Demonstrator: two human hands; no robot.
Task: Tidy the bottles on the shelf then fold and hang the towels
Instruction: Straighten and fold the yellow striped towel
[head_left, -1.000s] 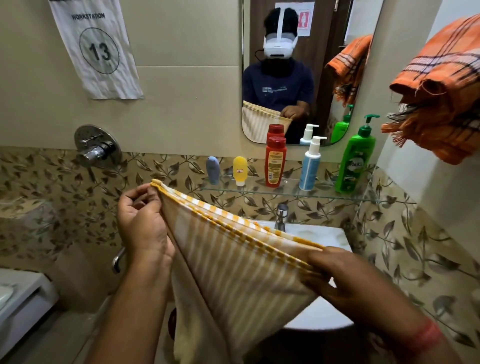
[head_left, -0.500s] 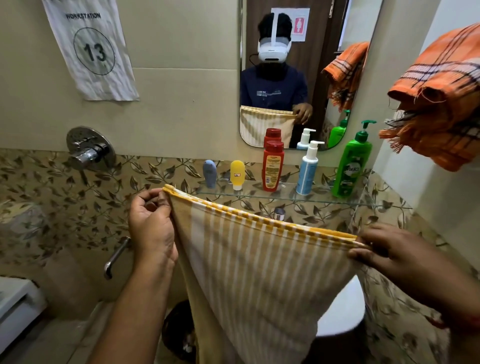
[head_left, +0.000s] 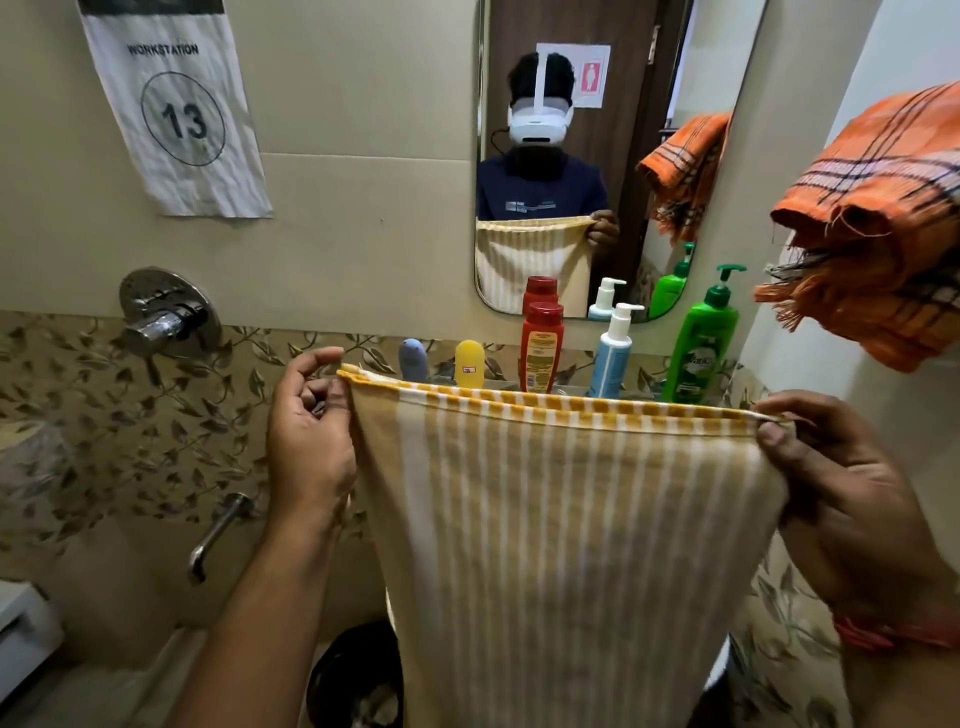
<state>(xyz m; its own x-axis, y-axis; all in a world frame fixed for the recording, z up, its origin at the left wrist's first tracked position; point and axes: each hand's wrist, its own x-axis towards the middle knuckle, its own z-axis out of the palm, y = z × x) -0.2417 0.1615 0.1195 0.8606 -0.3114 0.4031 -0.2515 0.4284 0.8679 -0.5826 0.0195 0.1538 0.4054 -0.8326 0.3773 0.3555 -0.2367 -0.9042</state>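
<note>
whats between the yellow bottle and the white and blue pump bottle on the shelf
In the head view, one thing: the red bottle stands upright between the yellow bottle and the blue pump bottle.

Left hand (head_left: 306, 447): raised, back toward the camera, thumb and fingers pinched on a corner of the striped towel (head_left: 571, 519).
Right hand (head_left: 841, 493): raised level with it, thumb over the opposite corner, fingers behind.
Forearms: both angled upward, well apart.

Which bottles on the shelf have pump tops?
Two: the white-and-blue bottle and the tall green bottle at the right end. The red bottle has a flat cap; the small grey and yellow ones are rounded, without pumps.
</note>
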